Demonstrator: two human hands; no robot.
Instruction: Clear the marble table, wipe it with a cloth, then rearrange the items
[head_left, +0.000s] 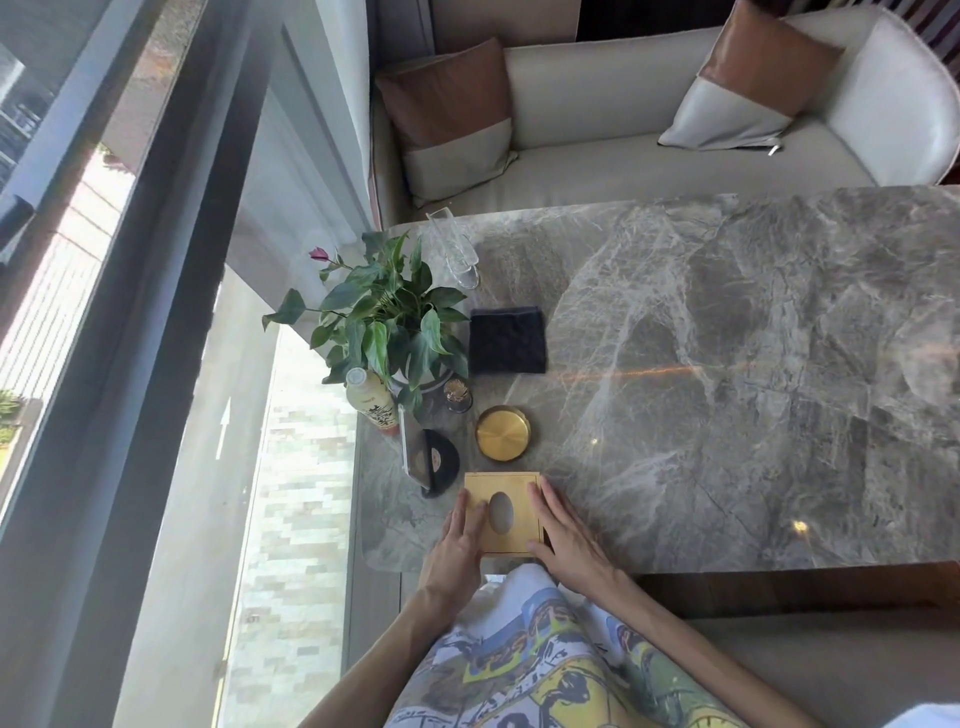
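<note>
A grey-veined marble table (727, 364) is seen from above, its near edge running along the bottom right and its left edge beside a window. All items are grouped along the left edge; the whole middle and right of the top is left as open room.

One square gold tissue box (503, 513) is set at the near left corner, close to the near edge. It is flanked by both hands: the left hand (457, 551) is laid flat against its left side with fingers extended over the top, and the right hand (563, 535) is pressed flat along its right side (neither hand is closed around the box, and the box rests on the marble).

Just beyond the box, one round gold dish (503, 433) is placed. To its left, one black semicircular stand (441, 462) with a clear upright panel is seen. Farther on are found one small dark holder (457, 395), one yellow bottle (370, 400) at the very edge, and one potted plant (384, 322) whose leaves overhang the left edge. One folded dark cloth (507, 340) lies flat to the right of the plant. One clear glass vase (454, 249) stands at the far left corner.

Beyond the far edge, one pale sofa (649, 130) bears two cushions (452, 114).
</note>
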